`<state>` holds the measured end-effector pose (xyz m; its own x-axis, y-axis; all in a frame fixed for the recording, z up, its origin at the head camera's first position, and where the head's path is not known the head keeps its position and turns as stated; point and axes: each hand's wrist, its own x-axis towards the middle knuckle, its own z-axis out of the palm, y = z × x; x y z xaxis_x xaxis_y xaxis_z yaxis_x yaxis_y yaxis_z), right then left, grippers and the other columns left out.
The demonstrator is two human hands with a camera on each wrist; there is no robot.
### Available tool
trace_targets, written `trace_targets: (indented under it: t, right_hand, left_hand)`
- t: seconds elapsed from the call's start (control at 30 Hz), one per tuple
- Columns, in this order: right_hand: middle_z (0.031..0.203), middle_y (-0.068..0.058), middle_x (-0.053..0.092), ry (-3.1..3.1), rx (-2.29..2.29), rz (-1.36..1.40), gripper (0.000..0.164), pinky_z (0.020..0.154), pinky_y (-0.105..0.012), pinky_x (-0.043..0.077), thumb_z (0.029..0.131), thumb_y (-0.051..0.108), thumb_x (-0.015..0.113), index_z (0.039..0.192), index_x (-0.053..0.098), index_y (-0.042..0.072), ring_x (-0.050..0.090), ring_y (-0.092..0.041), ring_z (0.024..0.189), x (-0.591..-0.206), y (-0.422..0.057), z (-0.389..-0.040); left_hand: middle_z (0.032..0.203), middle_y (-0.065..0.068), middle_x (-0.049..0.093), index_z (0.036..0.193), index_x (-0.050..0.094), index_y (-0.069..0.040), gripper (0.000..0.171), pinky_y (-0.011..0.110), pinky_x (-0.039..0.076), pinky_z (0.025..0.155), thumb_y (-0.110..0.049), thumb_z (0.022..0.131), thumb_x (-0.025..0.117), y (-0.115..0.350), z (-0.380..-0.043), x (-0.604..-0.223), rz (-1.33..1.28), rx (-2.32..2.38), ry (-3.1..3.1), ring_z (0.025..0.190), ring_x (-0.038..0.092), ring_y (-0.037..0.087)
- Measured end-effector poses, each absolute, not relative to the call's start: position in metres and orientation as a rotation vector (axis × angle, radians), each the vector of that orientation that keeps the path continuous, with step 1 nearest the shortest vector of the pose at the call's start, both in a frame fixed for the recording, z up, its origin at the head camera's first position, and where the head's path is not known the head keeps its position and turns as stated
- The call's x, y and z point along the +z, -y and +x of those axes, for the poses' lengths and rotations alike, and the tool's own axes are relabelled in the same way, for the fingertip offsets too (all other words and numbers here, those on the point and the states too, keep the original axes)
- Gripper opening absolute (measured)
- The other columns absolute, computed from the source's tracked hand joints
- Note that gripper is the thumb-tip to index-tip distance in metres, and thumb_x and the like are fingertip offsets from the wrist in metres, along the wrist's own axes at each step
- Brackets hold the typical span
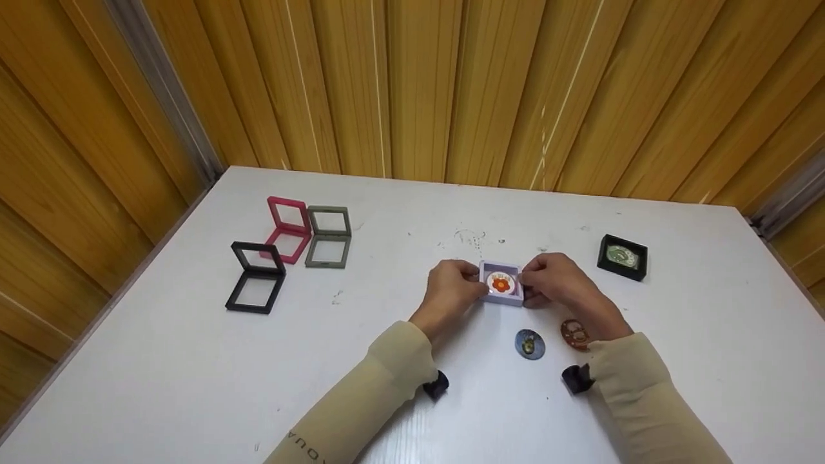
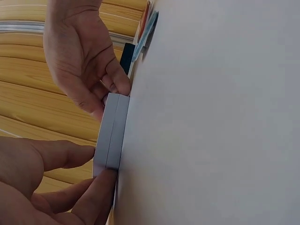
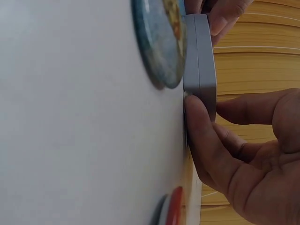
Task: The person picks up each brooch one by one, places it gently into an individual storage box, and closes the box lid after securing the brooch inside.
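A small pale lilac display case (image 1: pixel 502 300) lies on the white table with its two halves together. Inside it shows a round badge (image 1: pixel 501 283) with a red flower. My left hand (image 1: pixel 449 290) holds the case by its left side, thumb on top and fingers along the edge. On the opposite side my right hand (image 1: pixel 559 281) pinches the corner between thumb and fingers. In both wrist views the seam of the case (image 2: pixel 111 133) runs along its side. A blue round badge (image 1: pixel 530 345) lies nearer, and a brown round badge (image 1: pixel 575 334) is partly hidden under the right wrist.
At the left stand three opened display frames: pink (image 1: pixel 288 230), grey-green (image 1: pixel 329 237) and black (image 1: pixel 256 277). A black case (image 1: pixel 622 257) with a green badge lies at the right. Behind the white table (image 1: pixel 161 361) rises a wood-patterned wall (image 1: pixel 419 90).
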<state>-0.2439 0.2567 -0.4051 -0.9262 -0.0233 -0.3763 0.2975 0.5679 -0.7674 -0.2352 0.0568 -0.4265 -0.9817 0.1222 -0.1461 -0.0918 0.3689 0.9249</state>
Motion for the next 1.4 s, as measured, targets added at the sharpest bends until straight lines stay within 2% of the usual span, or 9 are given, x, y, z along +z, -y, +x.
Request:
trace_targets:
  t: [0.33, 0.63, 1.07, 1.4]
  right_hand:
    - [0.107, -0.020, 0.068, -2.514, -1.281, 0.222, 0.031, 0.073, -0.028, 0.061, 0.106, 0.011, 0.060, 0.126, 0.062, -0.012, 0.071, -0.016, 0.081, -0.405, -0.265, -0.254]
    - [0.111, -0.021, 0.067, -2.539, -1.234, 0.286, 0.034, 0.071, -0.027, 0.061, 0.105, 0.010, 0.060, 0.130, 0.061, -0.013, 0.068, -0.017, 0.083, -0.403, -0.272, -0.265]
    - [0.106, -0.018, 0.068, -2.539, -1.255, 0.369, 0.039, 0.070, -0.026, 0.061, 0.105, 0.012, 0.060, 0.133, 0.061, -0.015, 0.066, -0.014, 0.080, -0.401, -0.284, -0.277]
    - [0.082, -0.007, 0.069, -2.556, -1.336, 0.403, 0.035, 0.064, -0.024, 0.059, 0.103, 0.010, 0.062, 0.125, 0.064, -0.017, 0.067, -0.009, 0.066, -0.403, -0.288, -0.283]
  left_hand:
    - [0.101, 0.004, 0.071, 0.119, 0.075, 0.004, 0.029, 0.028, 0.056, 0.089, -0.004, 0.091, 0.081, -0.070, -0.246, -0.426, 0.031, 1.657, -2.492, 0.096, 0.062, 0.016]
    - [0.096, 0.003, 0.069, 0.118, 0.075, 0.003, 0.025, 0.028, 0.056, 0.086, -0.002, 0.094, 0.079, -0.086, -0.251, -0.429, 0.025, 1.694, -2.529, 0.093, 0.062, 0.015]
    - [0.094, 0.004, 0.071, 0.112, 0.078, 0.001, 0.019, 0.030, 0.056, 0.085, -0.005, 0.094, 0.080, -0.107, -0.262, -0.432, -0.042, 1.720, -2.614, 0.090, 0.063, 0.016]
    - [0.094, 0.005, 0.072, 0.110, 0.078, 0.000, 0.016, 0.031, 0.056, 0.084, -0.006, 0.095, 0.079, -0.118, -0.270, -0.434, -0.042, 1.688, -2.706, 0.089, 0.064, 0.017]
